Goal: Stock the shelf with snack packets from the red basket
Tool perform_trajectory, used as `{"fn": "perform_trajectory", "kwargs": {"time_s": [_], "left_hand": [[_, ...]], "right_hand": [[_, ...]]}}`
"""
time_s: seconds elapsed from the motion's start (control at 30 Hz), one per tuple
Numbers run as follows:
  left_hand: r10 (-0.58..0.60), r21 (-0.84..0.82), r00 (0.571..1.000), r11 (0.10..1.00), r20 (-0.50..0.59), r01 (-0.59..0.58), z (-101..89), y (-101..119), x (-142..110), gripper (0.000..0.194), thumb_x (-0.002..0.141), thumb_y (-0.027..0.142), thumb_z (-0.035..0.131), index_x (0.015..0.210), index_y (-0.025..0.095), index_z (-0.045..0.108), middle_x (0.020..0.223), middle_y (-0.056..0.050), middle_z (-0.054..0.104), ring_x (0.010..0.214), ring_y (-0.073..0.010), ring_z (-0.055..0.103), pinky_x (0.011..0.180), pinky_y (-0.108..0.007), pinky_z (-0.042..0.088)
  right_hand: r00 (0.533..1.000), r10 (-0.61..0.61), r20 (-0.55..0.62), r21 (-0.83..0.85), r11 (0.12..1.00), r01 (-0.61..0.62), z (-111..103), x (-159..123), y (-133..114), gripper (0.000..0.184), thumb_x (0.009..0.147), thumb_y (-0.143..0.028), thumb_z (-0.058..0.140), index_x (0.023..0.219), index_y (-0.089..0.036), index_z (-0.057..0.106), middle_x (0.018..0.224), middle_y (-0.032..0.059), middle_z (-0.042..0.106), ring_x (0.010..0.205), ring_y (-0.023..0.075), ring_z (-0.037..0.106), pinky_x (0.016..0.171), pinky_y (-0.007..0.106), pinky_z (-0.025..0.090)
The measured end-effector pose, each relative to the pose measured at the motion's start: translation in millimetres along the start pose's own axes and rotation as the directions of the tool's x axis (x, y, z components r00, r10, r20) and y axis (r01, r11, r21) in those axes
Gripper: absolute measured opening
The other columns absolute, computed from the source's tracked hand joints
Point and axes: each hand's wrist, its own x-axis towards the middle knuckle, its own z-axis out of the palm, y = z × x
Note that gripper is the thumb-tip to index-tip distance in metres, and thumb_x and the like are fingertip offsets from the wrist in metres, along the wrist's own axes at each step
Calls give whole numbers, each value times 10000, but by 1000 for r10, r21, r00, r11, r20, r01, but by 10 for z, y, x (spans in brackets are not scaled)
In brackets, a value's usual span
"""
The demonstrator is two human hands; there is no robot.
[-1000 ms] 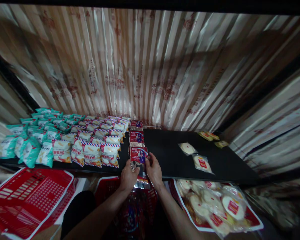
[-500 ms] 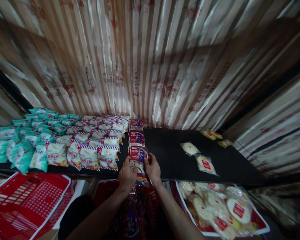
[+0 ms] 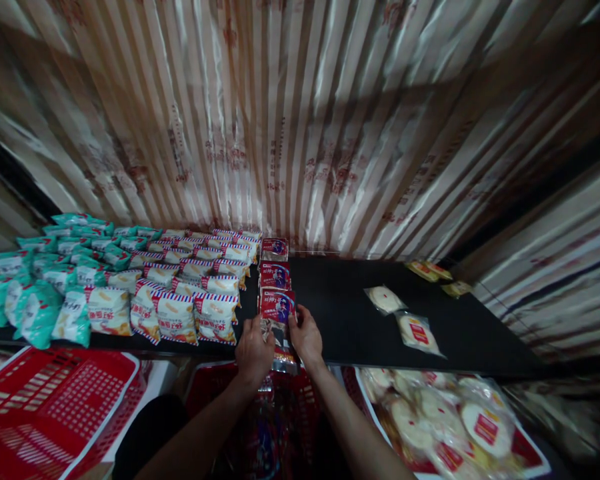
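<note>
A red and silver snack packet with a blue picture lies at the front of a column of similar packets on the black shelf. My left hand holds its left lower edge, the fingers bent around the side. On the opposite edge, my right hand grips with its thumb and fingertips. Behind it, a second red packet and a third red packet run back toward the curtain. Just left of the column stand rows of white shrimp-snack bags with striped tops.
Teal snack bags fill the shelf's left end. Round wafer packs lie right on the black shelf. Below are a red basket, a basket of wafer packs and more red packets. A striped curtain hangs behind.
The held packet has settled slightly back and flatter against the column, showing more of its silver lower part. Both hands keep nearly the same place; the camera view has shifted slightly.
</note>
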Motion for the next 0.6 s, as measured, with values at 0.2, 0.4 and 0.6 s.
{"fn": "perform_trajectory", "kwargs": {"time_s": [0.2, 0.4, 0.6], "left_hand": [[23, 13, 1000, 1000, -14, -23, 34, -32, 30, 381, 851, 229, 450, 1223, 159, 494, 1151, -94, 561, 1035, -205, 580, 835, -288, 446], [51, 58, 998, 997, -40, -49, 53, -58, 28, 386, 853, 254, 446, 1230, 181, 483, 1185, -85, 535, 1055, -192, 566, 818, -258, 447], [50, 94, 997, 995, -52, -44, 99, -100, 4, 394, 868, 288, 398, 1234, 174, 491, 1240, -100, 498, 1066, -202, 557, 818, -273, 457]], "right_hand": [[1000, -11, 12, -47, 999, 11, -2, 26, -11, 455, 864, -365, 397, 1261, -169, 501, 1054, 106, 647, 967, 210, 621, 770, 290, 453], [1000, 6, 13, -77, 997, -5, -32, 84, -59, 436, 858, -367, 420, 1242, -185, 515, 1041, 93, 642, 924, 200, 628, 744, 283, 450], [999, 11, 47, -80, 997, -7, -48, 97, -110, 438, 873, -357, 405, 1261, -178, 501, 1084, 104, 627, 963, 208, 617, 763, 284, 447]]}}
